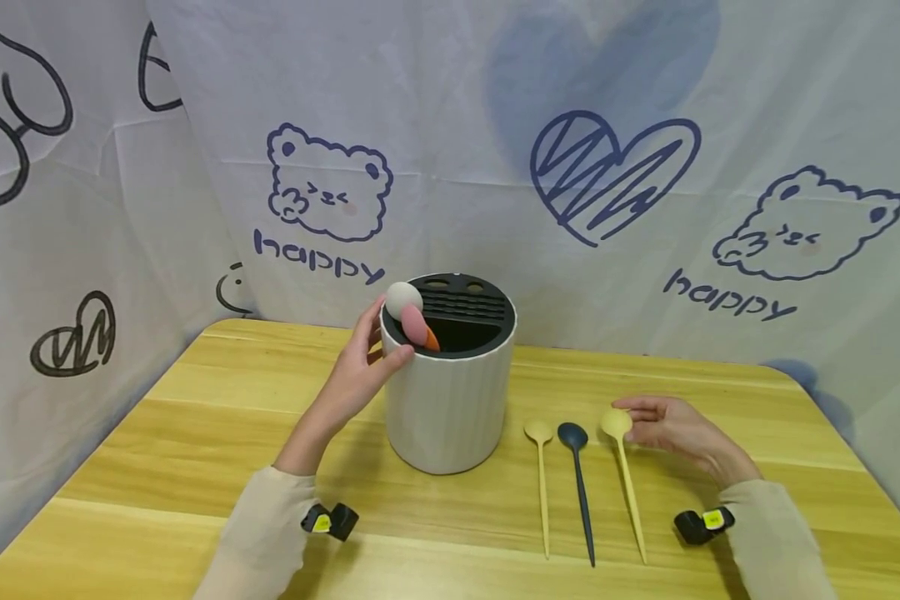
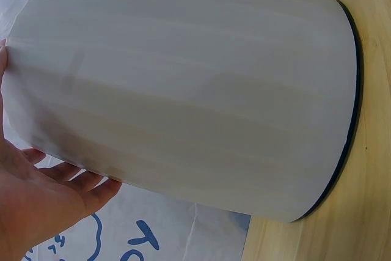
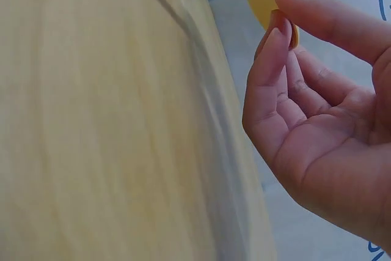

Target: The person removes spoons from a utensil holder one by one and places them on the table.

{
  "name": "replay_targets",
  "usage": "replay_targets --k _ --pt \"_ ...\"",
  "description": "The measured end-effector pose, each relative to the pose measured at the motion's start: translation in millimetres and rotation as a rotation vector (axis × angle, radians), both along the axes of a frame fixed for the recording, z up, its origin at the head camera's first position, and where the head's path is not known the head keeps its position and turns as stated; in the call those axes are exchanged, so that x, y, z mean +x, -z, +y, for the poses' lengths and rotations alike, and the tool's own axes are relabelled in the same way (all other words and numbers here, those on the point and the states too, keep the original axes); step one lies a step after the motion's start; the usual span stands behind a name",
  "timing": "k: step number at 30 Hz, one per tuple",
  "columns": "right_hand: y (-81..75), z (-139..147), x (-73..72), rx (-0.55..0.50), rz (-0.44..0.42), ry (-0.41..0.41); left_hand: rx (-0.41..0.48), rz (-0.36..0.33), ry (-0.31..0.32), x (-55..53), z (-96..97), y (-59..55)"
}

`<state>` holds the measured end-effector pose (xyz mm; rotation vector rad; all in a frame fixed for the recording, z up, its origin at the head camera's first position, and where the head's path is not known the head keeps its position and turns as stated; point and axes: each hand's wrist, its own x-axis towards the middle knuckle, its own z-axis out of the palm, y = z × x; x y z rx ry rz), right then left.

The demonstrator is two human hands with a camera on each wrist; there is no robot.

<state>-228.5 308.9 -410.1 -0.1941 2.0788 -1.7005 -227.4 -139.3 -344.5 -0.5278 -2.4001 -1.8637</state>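
Observation:
A white ribbed utensil holder (image 1: 450, 408) with a black slotted top stands upright on the table. My left hand (image 1: 354, 371) grips its left side near the rim, thumb in front and fingers round the side. A white round head (image 1: 402, 300), a pink one (image 1: 414, 325) and an orange piece (image 1: 432, 339) poke out of its opening. My right hand (image 1: 675, 429) pinches the bowl edge of the rightmost yellow spoon (image 1: 627, 479) between thumb and fingers. Left of that spoon lie a dark blue spoon (image 1: 582, 492) and a smaller yellow spoon (image 1: 543, 492), handles toward me.
The wooden table (image 1: 157, 467) has its back edge against a white cloth (image 1: 457, 192) printed with bears and hearts. A second cloth side hangs along the left. Each wrist carries a small black camera.

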Motion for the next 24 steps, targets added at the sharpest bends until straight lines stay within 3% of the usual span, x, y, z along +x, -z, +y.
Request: replay_targets --k 15,24 --pt "7.1 -1 -2.1 -0.012 -0.028 0.011 0.001 0.005 0.0 -0.1 0.2 0.3" --pt "10.6 -6 -1.8 0.128 0.006 0.034 -0.005 0.006 -0.005 0.9 0.2 0.2"
